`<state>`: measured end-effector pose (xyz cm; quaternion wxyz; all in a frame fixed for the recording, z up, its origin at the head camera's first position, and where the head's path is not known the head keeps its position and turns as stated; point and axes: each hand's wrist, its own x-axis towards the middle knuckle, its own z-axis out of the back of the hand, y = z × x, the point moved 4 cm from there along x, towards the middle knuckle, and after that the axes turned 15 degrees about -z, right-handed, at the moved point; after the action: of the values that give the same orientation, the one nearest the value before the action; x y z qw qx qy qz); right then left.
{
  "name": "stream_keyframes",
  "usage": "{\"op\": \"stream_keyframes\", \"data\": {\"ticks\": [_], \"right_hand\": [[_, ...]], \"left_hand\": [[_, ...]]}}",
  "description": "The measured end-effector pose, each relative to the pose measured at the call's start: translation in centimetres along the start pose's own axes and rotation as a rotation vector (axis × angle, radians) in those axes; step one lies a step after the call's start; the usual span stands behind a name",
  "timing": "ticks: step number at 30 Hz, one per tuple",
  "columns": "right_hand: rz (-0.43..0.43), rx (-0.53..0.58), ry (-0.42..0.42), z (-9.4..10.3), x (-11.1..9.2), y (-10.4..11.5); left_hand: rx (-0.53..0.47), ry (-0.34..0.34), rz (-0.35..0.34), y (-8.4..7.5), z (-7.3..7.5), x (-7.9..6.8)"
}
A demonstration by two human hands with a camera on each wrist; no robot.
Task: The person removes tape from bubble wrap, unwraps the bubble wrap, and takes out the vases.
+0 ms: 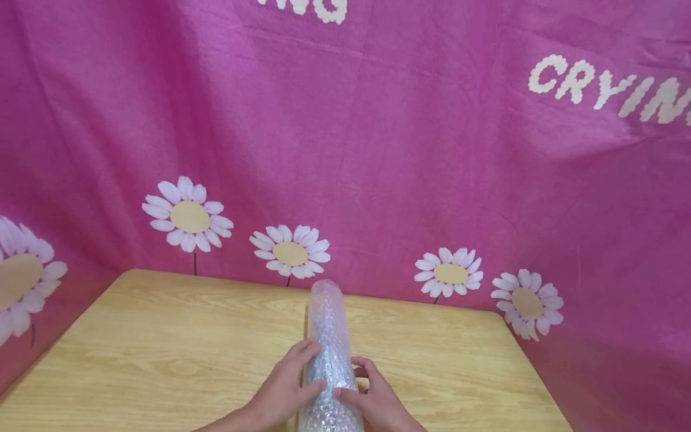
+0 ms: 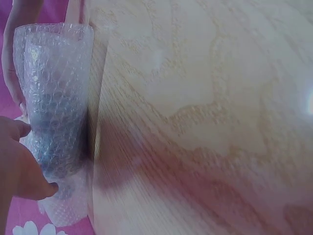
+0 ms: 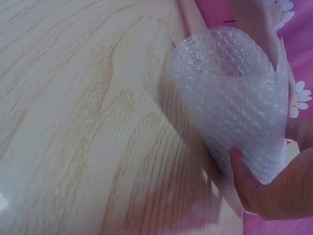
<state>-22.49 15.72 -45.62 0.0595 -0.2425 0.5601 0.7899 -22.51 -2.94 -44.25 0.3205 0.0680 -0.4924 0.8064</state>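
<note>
A long roll of bubble wrap (image 1: 327, 336) lies on the wooden table, pointing away from me. Something grey-blue shows dimly through its layers in the left wrist view, where the wrap (image 2: 58, 88) looks cloudy. My left hand (image 1: 283, 381) holds the roll from the left side, thumb on top and fingers bent over it farther along. From the right, my right hand (image 1: 378, 396) grips it with the thumb on top and fingers against the side. In the right wrist view the near end of the bubble wrap (image 3: 234, 103) is an open, hollow tube with a loose edge.
The light wooden table (image 1: 162, 348) extends to both sides of the roll. Behind it hangs a pink-purple cloth (image 1: 378, 150) with printed white daisies and lettering, which meets the table's back edge near the roll's far end.
</note>
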Motion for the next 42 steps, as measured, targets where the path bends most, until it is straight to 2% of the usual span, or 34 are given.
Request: {"op": "stream_keyframes", "data": {"ticks": [7, 11, 14, 19, 26, 30, 33, 35, 37, 39, 42], "right_hand": [[0.024, 0.016, 0.032, 0.0, -0.3, 0.2], [0.038, 0.003, 0.033, 0.1, -0.1, 0.1], [0.011, -0.032, 0.01, 0.3, 0.2, -0.1], [0.003, -0.081, -0.02, 0.5, 0.4, -0.3], [0.169, -0.155, -0.032, -0.2, -0.6, -0.1], [0.238, -0.242, -0.039, -0.6, -1.1, -0.1], [0.339, -0.382, -0.074, -0.5, -1.4, 0.1], [0.372, -0.476, -0.088, -0.5, -1.7, 0.1], [0.369, -0.549, -0.089, -0.5, -1.8, 0.1], [0.325, -0.581, -0.07, -0.6, -2.0, 0.1], [0.31, -0.669, -0.101, -0.5, -2.3, 0.5]], "left_hand": [[0.245, 0.142, -0.083, -0.3, 0.0, 0.4], [0.401, 0.194, -0.214, -0.6, -0.2, 0.4], [0.472, 0.21, -0.298, -0.6, -0.3, 0.3], [0.552, 0.211, -0.377, -0.5, -0.4, 0.1], [0.606, 0.16, -0.498, -0.4, -0.3, -0.2], [0.625, 0.115, -0.573, -0.4, -0.3, -0.4], [0.64, 0.094, -0.599, -0.4, -0.3, -0.3], [0.633, 0.101, -0.586, -0.4, -0.4, -0.3], [0.624, 0.118, -0.565, -0.3, -0.4, -0.2], [0.611, 0.132, -0.547, -0.3, -0.4, -0.2], [0.606, 0.145, -0.533, -0.4, -0.4, -0.2]]}}
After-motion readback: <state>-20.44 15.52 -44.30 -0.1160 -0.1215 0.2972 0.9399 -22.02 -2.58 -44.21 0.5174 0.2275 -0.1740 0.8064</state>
